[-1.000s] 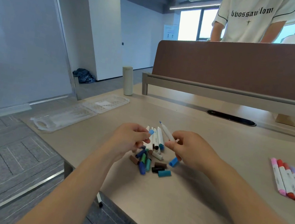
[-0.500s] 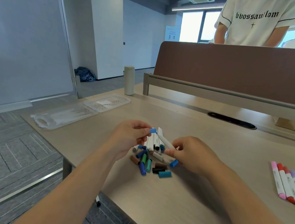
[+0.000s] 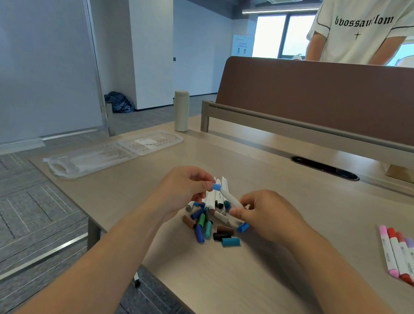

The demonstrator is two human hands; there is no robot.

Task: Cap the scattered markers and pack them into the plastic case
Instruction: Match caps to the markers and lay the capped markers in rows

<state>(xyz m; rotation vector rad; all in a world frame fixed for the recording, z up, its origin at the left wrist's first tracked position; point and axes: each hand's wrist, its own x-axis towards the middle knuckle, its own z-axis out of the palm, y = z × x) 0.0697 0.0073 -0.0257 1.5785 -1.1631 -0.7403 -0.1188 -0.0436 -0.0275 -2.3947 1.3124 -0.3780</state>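
The left hand [image 3: 184, 190] has its fingers [image 3: 204, 179] pinched together on a small blue cap [image 3: 216, 186]. The right hand [image 3: 269, 215] has thumb and fingers clamped round the lower barrel of a white marker [image 3: 229, 197]. The marker is raised above the surface [image 3: 237, 289], its nib end slanting up towards the cap. From here the cap looks to be right at the nib, though I cannot tell whether it is seated. Below the hands lies a heap of loose caps and markers [image 3: 208, 228], and a row of capped markers [image 3: 406, 257] sits well apart on the right. The clear plastic case [image 3: 113, 154] lies open on the far left of the surface. I'd judge the marker to be light and stiff, with a smooth plastic barrel that could twist in the grip. It is best held close behind the end being capped, so the push runs straight along it. The cap is tiny and easy to fumble, so pinching its sides with the open mouth facing the nib looks right. The felt nib is the soft part and a crooked push could squash it or ink a fingertip. The case looks thin and bendy and likely to skid, so it probably wants steadying by its rim.
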